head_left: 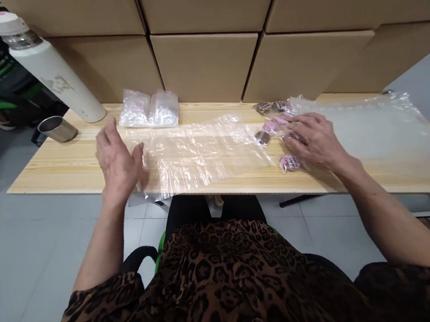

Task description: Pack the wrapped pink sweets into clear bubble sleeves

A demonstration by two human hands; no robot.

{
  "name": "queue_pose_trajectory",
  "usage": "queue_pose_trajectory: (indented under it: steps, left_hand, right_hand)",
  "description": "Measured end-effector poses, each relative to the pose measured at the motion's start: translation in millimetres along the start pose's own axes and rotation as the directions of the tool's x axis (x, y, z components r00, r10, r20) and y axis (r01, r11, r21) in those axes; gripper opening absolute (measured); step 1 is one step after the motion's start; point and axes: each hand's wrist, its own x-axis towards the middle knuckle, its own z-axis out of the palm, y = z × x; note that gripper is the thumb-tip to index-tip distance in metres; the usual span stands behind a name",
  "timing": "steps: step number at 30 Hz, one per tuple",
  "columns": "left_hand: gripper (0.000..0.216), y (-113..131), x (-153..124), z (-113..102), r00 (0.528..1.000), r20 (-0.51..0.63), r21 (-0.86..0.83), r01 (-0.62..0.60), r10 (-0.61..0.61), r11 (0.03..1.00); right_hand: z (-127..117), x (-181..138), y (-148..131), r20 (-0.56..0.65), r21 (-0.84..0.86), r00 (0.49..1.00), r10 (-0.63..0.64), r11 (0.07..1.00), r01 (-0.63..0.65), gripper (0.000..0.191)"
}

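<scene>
My left hand (pixel 118 161) hovers with fingers spread at the left edge of a flat clear plastic bag (pixel 198 152) lying on the wooden table (pixel 64 169). My right hand (pixel 314 141) rests palm down, fingers spread, over several small round pink and brown wrapped items (pixel 274 123); one of them (pixel 289 162) lies just by its thumb. Neither hand grips anything that I can see.
A large clear plastic sheet (pixel 374 128) covers the table's right part. Two filled small plastic bags (pixel 148 109) sit at the back. A white bottle (pixel 50 67) and a metal cup (pixel 56 129) stand at the far left. Cardboard boxes (pixel 205 64) line the back.
</scene>
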Motion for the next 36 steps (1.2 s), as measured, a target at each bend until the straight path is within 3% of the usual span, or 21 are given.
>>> queue_pose_trajectory:
  steps: [2, 4, 6, 8, 10, 11, 14, 16, 20, 22, 24, 26, 27, 29, 31, 34, 36]
  left_hand:
    - [0.071, 24, -16, 7, 0.989, -0.013, 0.080, -0.146, 0.148, 0.986]
    - [0.062, 51, -37, 21, 0.961, 0.130, 0.046, -0.252, 0.245, 0.967]
    - [0.060, 71, -59, 40, 0.859, 0.395, -0.012, -0.350, 0.326, 0.937]
    - [0.054, 81, -77, 58, 0.693, 0.632, -0.039, -0.418, 0.346, 0.908]
    - [0.049, 81, -88, 71, 0.617, 0.707, -0.039, -0.456, 0.347, 0.889]
    - [0.048, 79, -91, 76, 0.608, 0.710, -0.036, -0.473, 0.356, 0.880]
    - [0.047, 69, -94, 82, 0.624, 0.681, -0.016, -0.511, 0.383, 0.860]
    - [0.044, 64, -95, 84, 0.640, 0.664, -0.006, -0.512, 0.386, 0.859]
    - [0.032, 67, -100, 89, 0.729, 0.535, -0.097, -0.449, 0.427, 0.888]
    - [0.034, 77, -105, 92, 0.794, 0.414, -0.243, -0.375, 0.446, 0.894]
    - [0.044, 92, -111, 98, 0.840, 0.348, -0.446, -0.242, 0.415, 0.862]
    - [0.060, 106, -118, 109, 0.838, 0.401, -0.632, -0.039, 0.370, 0.774]
    - [0.064, 112, -122, 116, 0.817, 0.454, -0.697, 0.077, 0.355, 0.713]
    - [0.061, 120, -127, 129, 0.765, 0.555, -0.751, 0.291, 0.327, 0.592]
    - [0.051, 121, -131, 140, 0.737, 0.620, -0.747, 0.450, 0.270, 0.489]
    - [0.047, 117, -131, 142, 0.729, 0.663, -0.729, 0.577, 0.170, 0.368]
    - [0.051, 114, -129, 138, 0.730, 0.670, -0.728, 0.611, 0.134, 0.312]
  right_hand:
    - [4, 7, -19, 0.088, -0.003, 0.992, -0.091, 0.996, 0.092, 0.036]
    - [10, 17, -34, 0.203, -0.009, 0.966, -0.162, 0.986, 0.167, 0.040]
    - [14, 28, -42, 0.302, -0.027, 0.936, -0.180, 0.980, 0.197, 0.044]
    - [17, 36, -43, 0.366, -0.054, 0.914, -0.172, 0.977, 0.206, 0.047]
    - [20, 41, -39, 0.387, -0.076, 0.904, -0.180, 0.971, 0.226, 0.048]
    - [22, 42, -37, 0.379, -0.083, 0.906, -0.187, 0.969, 0.234, 0.047]
    - [28, 43, -31, 0.304, -0.052, 0.937, -0.170, 0.980, 0.194, 0.039]
    - [29, 42, -28, 0.205, 0.034, 0.975, -0.088, 0.996, 0.083, 0.034]
    - [9, 36, -34, -0.034, 0.238, 0.994, 0.108, 0.966, -0.097, 0.030]
    - [-6, 28, -49, -0.136, 0.498, 0.963, 0.234, 0.856, -0.138, 0.031]
    - [-18, 16, -72, -0.100, 0.770, 0.938, 0.332, 0.623, -0.138, 0.036]
    - [-22, 2, -99, 0.030, 0.877, 0.956, 0.291, 0.452, -0.165, 0.039]
    - [-22, -6, -110, 0.088, 0.882, 0.966, 0.244, 0.431, -0.189, 0.039]
    - [-20, -20, -126, 0.150, 0.847, 0.973, 0.176, 0.486, -0.218, 0.035]
    - [-17, -32, -125, 0.119, 0.750, 0.978, 0.172, 0.630, -0.202, 0.033]
    - [-14, -46, -100, -0.016, 0.398, 0.991, 0.136, 0.910, -0.119, 0.041]
    - [-10, -54, -78, 0.004, 0.117, 0.997, 0.071, 0.991, -0.071, 0.046]
